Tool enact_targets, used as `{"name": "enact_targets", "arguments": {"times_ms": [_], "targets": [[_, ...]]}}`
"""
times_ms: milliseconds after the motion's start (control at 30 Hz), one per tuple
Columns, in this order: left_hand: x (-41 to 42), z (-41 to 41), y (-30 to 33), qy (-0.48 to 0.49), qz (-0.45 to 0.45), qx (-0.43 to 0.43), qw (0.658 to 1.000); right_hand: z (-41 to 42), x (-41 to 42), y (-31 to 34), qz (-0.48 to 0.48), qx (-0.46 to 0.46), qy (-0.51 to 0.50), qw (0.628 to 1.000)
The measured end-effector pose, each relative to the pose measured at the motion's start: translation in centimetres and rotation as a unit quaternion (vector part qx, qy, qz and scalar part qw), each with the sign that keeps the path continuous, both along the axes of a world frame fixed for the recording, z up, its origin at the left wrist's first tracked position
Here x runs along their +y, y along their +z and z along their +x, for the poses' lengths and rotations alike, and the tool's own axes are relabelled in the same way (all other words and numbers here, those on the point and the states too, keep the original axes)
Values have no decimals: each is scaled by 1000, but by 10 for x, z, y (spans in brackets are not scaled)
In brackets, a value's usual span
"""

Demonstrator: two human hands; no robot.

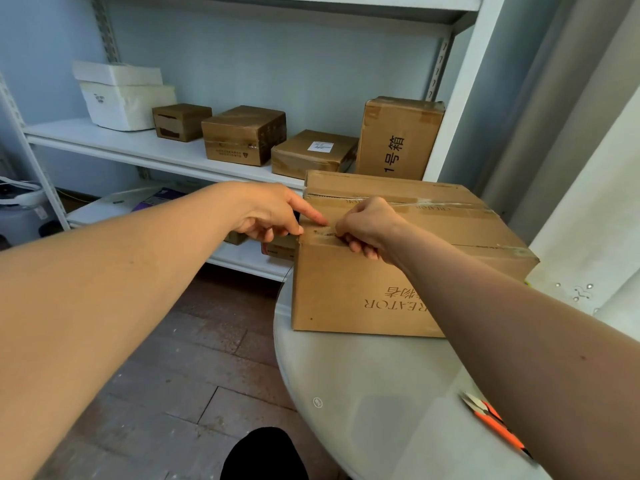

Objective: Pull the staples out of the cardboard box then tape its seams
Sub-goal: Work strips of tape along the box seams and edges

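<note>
Item 1: cardboard box (398,271), brown, printed lettering upside down to the viewer, standing on a round white table (381,393) at about 3 o'clock of the view's centre. Clear tape (450,204) runs across its top along the far seam; a second strip lies along the near seam.

Item 2: left hand (266,213), at the box's left top edge (9 o'clock side of the box). Index finger extended and pressing the top by the near seam; the other fingers are curled under beside the box's corner, whether around anything cannot be told.

Item 3: right hand (369,223), just beside the left index fingertip, knuckles up, fingers clenched down onto the near seam. What they pinch is hidden beneath them.

Item 4: orange-handled snips (491,420), lying on the table at 5 o'clock, partly behind the right forearm.

Item 5: white metal shelving (138,143), 11 to 1 o'clock, carrying several smaller brown cartons (242,133), one tall carton (398,136) printed with characters, and a white foam box (124,98).

Item 6: dark wood floor (173,375), 7 o'clock.
</note>
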State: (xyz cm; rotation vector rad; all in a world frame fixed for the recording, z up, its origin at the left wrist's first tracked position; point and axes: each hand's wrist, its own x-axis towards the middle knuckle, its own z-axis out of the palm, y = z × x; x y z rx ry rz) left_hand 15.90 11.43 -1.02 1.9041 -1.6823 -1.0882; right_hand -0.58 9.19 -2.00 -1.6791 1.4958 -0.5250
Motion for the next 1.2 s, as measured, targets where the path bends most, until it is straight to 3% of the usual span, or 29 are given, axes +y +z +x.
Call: {"name": "enact_targets", "arguments": {"times_ms": [233,400,667,900,1033,1200], "targets": [[4,2,-7,-31,2,15,999,4,-4,-6,-23,8,-16,1000],[8,5,-15,-89,-154,-8,984,0,0,-4,-16,-5,-7,1000],[6,11,-20,-179,-96,-82,976,-3,4,2,-2,2,8,1000],[-3,12,-16,-205,-86,-253,942,4,1,-3,-37,30,22,999],[5,8,-15,-208,-80,-268,937,0,10,-13,-157,111,37,981],[23,1,-6,-219,-56,-395,890,-7,23,-19,-229,154,54,960]]}}
